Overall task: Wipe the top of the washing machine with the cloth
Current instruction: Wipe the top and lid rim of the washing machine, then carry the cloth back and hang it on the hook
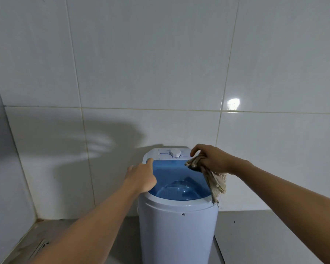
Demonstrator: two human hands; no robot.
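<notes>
A small round white washing machine [177,229] stands in front of me, with a translucent blue lid [177,178] and a white control panel with a dial [175,153] at the back. My left hand [141,178] rests on the left rim of the top, fingers spread, holding nothing. My right hand [210,159] hovers over the back right of the lid and grips a frayed beige cloth [215,183]. Part of the cloth bunches under the fingers on the lid, and a long end hangs down over the right rim.
White tiled walls [160,73] close in behind and on the left, meeting in a corner. The grey floor [55,235] has a drain grate [43,244] at lower left. A raised grey ledge [265,235] runs on the right of the machine.
</notes>
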